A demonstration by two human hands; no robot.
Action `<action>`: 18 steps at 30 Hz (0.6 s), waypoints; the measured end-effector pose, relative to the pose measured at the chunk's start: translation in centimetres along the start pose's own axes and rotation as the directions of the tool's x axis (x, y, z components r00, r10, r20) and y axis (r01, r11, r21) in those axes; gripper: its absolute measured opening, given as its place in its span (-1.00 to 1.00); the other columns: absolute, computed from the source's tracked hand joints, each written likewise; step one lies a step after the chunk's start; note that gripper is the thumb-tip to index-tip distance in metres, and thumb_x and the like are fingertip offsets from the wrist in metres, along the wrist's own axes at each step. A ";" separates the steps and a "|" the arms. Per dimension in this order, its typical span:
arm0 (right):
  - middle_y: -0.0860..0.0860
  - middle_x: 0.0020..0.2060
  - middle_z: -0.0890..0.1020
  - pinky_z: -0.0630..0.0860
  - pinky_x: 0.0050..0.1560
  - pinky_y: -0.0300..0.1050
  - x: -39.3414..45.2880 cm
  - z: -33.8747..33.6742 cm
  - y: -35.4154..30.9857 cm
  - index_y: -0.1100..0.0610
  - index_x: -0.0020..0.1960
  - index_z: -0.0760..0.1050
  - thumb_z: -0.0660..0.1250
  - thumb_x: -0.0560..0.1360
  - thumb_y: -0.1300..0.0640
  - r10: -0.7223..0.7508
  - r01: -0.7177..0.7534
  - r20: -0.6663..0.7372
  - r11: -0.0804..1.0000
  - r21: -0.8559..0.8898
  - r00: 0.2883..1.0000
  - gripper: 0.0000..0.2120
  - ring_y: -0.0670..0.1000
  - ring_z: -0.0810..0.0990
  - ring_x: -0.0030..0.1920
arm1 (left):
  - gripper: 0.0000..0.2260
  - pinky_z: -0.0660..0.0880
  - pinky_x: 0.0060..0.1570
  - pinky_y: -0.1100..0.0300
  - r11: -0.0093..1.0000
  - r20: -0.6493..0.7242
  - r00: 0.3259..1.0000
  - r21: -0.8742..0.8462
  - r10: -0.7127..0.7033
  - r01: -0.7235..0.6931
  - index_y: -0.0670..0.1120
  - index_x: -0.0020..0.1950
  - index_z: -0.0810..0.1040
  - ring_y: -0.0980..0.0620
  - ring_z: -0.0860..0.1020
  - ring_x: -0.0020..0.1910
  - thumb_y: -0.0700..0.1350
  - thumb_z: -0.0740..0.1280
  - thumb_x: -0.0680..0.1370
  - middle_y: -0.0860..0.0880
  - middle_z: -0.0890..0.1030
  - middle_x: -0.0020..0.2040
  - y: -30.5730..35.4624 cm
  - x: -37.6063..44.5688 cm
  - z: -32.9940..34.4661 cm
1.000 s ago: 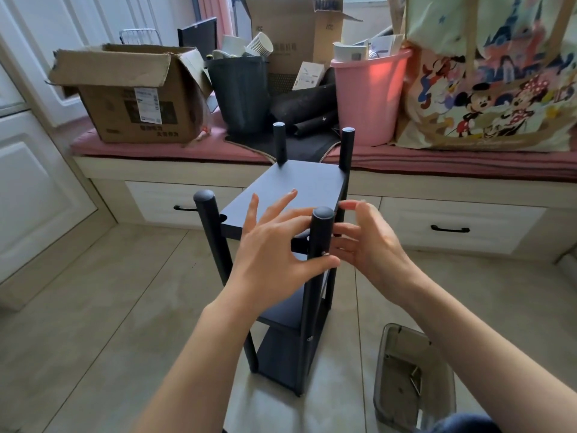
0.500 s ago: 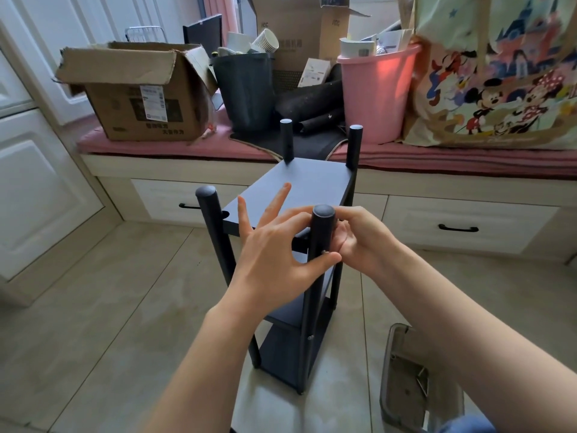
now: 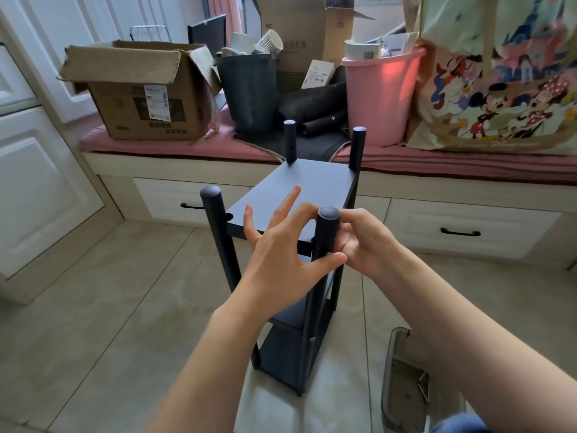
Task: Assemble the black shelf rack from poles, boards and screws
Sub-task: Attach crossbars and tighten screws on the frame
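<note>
Rack [image 3: 299, 195] is standing upright on the floor tiles [image 3: 103, 307], in front of the bench drawers [image 3: 468, 232]. Your left hand [image 3: 281, 257] is pinching the near right pole [image 3: 324, 245], thumb across the front by a small screw [image 3: 328, 254], other fingers spread loose over the top board. Your right hand [image 3: 362, 239] is curling around the same pole from the right. Clear bin [image 3: 402, 379] is sitting near the rack's base.

Matt black boards [image 3: 299, 195] and smooth poles [image 3: 324, 245] are seen; at eleven o'clock, rough brown cardboard [image 3: 146, 98]; at one, glossy pink plastic [image 3: 377, 98].
</note>
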State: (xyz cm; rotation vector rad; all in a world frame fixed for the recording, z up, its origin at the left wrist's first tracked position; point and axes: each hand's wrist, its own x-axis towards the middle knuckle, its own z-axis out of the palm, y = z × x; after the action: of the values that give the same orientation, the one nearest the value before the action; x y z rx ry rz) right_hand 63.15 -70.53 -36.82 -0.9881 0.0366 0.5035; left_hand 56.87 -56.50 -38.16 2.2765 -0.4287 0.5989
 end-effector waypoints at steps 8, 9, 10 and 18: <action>0.10 -0.20 0.65 0.49 0.26 0.03 0.3 -0.1 0.2 0.34 0.05 0.52 0.23 0.53 0.38 -0.033 0.032 0.026 0.999 0.037 0.999 -0.86 0.04 0.63 -0.16 | -0.50 -0.45 0.43 -0.18 0.998 -0.024 1.000 0.052 0.019 -0.018 0.11 0.35 0.46 0.25 -0.06 0.60 0.10 0.50 0.46 0.24 0.52 0.35 0.3 -0.1 -0.1; 0.11 -0.17 0.65 0.45 0.32 0.06 0.4 -0.1 0.2 0.35 0.09 0.50 0.23 0.52 0.39 -0.030 0.029 0.020 0.999 0.043 0.999 -0.83 0.05 0.63 -0.14 | -0.51 -0.46 0.43 -0.16 0.999 -0.023 1.000 0.051 0.021 -0.019 0.11 0.35 0.46 0.24 -0.07 0.60 0.08 0.51 0.46 0.25 0.51 0.35 0.3 -0.1 -0.1; 0.13 -0.14 0.65 0.43 0.37 0.09 0.5 -0.1 0.1 0.37 0.13 0.48 0.23 0.52 0.39 -0.021 0.020 0.014 0.999 0.049 1.000 -0.80 0.07 0.63 -0.12 | -0.51 -0.47 0.43 -0.14 0.999 -0.020 1.000 0.048 0.024 -0.024 0.12 0.35 0.46 0.24 -0.07 0.60 0.06 0.52 0.46 0.27 0.50 0.34 0.3 -0.1 -0.2; 0.24 -0.05 0.62 0.41 0.38 0.15 0.6 -0.5 -0.3 0.39 0.21 0.46 0.25 0.51 0.35 0.013 -0.013 0.002 1.000 0.000 1.000 -0.72 0.20 0.61 0.02 | -0.61 -0.50 0.42 -0.04 0.997 -0.013 0.999 0.070 0.029 -0.028 0.23 0.22 0.37 0.23 0.11 0.57 0.21 0.37 0.45 0.29 0.54 0.20 -0.1 0.0 0.0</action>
State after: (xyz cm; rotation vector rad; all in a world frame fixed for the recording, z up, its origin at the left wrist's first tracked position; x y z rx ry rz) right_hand 63.93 -70.84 -36.98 -0.9884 0.0413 0.5160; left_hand 56.89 -56.38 -38.22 2.3340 -0.4408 0.6538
